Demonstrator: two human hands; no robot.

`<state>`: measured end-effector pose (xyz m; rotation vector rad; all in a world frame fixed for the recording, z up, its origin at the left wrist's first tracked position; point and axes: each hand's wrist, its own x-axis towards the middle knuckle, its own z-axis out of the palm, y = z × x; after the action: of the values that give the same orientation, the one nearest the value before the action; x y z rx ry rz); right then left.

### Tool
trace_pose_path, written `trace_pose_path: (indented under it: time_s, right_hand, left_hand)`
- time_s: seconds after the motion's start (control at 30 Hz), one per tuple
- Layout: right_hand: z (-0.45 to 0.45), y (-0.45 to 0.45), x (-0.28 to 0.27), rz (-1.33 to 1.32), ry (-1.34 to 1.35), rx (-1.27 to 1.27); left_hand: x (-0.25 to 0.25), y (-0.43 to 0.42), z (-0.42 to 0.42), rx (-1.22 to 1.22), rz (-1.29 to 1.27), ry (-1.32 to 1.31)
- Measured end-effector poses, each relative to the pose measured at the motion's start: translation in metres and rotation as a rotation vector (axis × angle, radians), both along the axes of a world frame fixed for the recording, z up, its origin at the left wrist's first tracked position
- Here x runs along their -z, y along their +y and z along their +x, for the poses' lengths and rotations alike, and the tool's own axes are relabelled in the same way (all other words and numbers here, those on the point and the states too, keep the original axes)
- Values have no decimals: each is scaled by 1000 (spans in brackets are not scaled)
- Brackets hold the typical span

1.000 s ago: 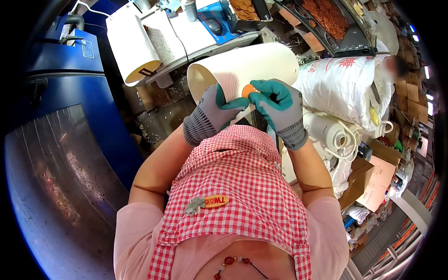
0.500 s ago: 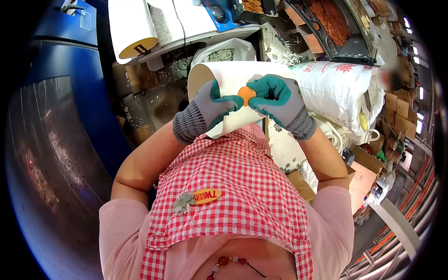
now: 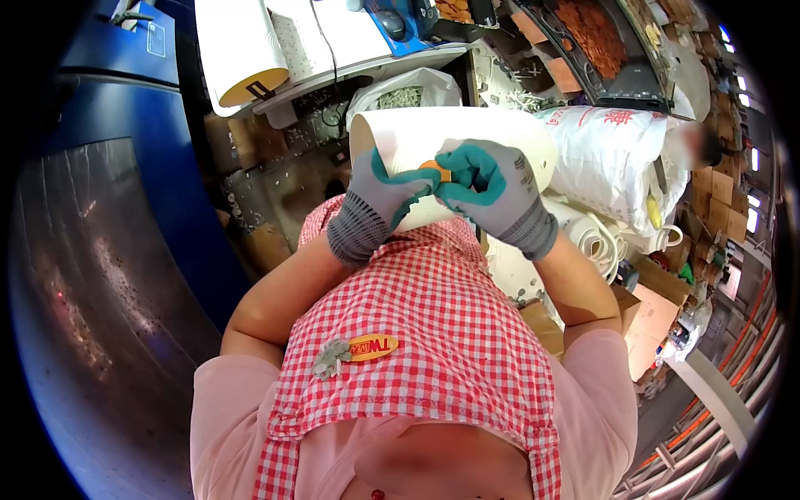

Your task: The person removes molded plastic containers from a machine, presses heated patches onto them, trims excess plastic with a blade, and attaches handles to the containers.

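Note:
Both my hands wear grey work gloves with green fingers and palms. A small, flat orange piece (image 3: 437,169) with a rounded edge is pinched between them in front of my apron. My left hand (image 3: 382,193) holds its left side, thumb and fingers pressed together. From the right, my right hand (image 3: 493,190) pinches it with curled fingers. Green fingertips cover much of the piece, and I cannot tell exactly what it is. Behind the gloves lies a large curved roll of white sheet (image 3: 508,133); part of it is hidden by my hands.
A blue machine with a metal panel (image 3: 83,267) fills the left side. Another white roll (image 3: 242,50) lies on the table at the back. A clear bag of scraps (image 3: 408,93), a black crate of orange-brown pieces (image 3: 587,42) and a white sack (image 3: 604,162) stand beyond my hands.
My hands have closed in around the orange piece, so less of it shows. The left hand appears slightly further right in view. The view itself has shifted a little.

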<state>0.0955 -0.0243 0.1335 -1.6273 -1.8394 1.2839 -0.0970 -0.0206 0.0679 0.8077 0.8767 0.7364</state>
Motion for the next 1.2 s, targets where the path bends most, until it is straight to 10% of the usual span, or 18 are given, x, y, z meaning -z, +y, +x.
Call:
trace_pose_path:
  time_s: [0.07, 0.13, 0.2, 0.27, 0.37, 0.5, 0.57, 0.6, 0.67, 0.93, 1.07, 1.1, 1.2]
  right_hand:
    - [-8, -6, 7, 55, 28, 26]
    - [-9, -19, 24, 184, 44, 124]
    - [-7, -25, 6, 58, 55, 66]
    - [1, -43, 5, -154, 663, 283]
    - [103, -56, 26, 306, 535, 655]
    - [314, -80, 33, 803, -217, 1103]
    - [406, -90, 24, 329, -1276, 1230]
    - [501, -113, 59, 497, -1308, 866]
    - [553, -107, 55, -82, -1444, 523]
    - [577, -85, 13, -197, -1517, 438]
    - [553, -109, -21, 371, -939, 739]
    - [495, -108, -28, 295, -354, 857]
    - [300, -137, 13, -57, 228, 773]
  left_hand:
    - [1, -5, 3, -155, -62, -97]
    - [35, -10, -2, -202, 122, 466]
    - [2, 9, -12, 62, 228, 91]
    - [12, 4, -24, -48, -48, -15]
    - [26, 17, -25, -18, 100, 156]
    - [3, 27, 11, -104, 135, 112]
    - [-2, 21, 43, -130, 63, 78]
    - [-6, 21, 54, -159, -5, 46]
    - [-5, 22, 76, -160, 24, 187]
    - [-32, 9, 130, -105, 91, 346]
    - [-15, -1, 103, 103, 675, 686]
    - [-26, -7, 104, 70, 578, 679]
    - [-44, -23, 95, -101, 76, 432]
